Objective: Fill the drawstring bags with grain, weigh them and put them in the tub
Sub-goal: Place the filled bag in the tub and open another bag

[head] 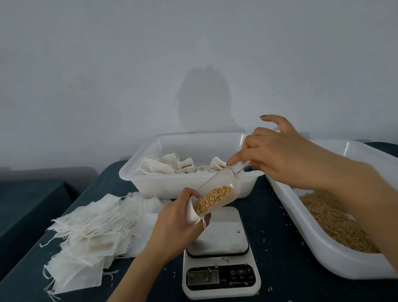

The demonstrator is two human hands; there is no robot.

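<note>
My left hand (176,220) grips a small white drawstring bag (192,212) with its mouth open, just above the scale (221,253). My right hand (276,155) pinches the handle of a clear plastic scoop (219,192), which tilts down to the left. The scoop's tip sits in the bag's mouth and golden grain lies in its lower end. Behind them a white tub (170,181) holds several filled bags (168,164). At the right a second white tub (321,243) holds loose grain (333,218).
A heap of flat empty drawstring bags (89,237) lies on the dark cloth (279,289) at the left. The scale's plate is bare apart from a few stray grains, and its display is lit. Scattered grains dot the cloth. A grey wall rises behind.
</note>
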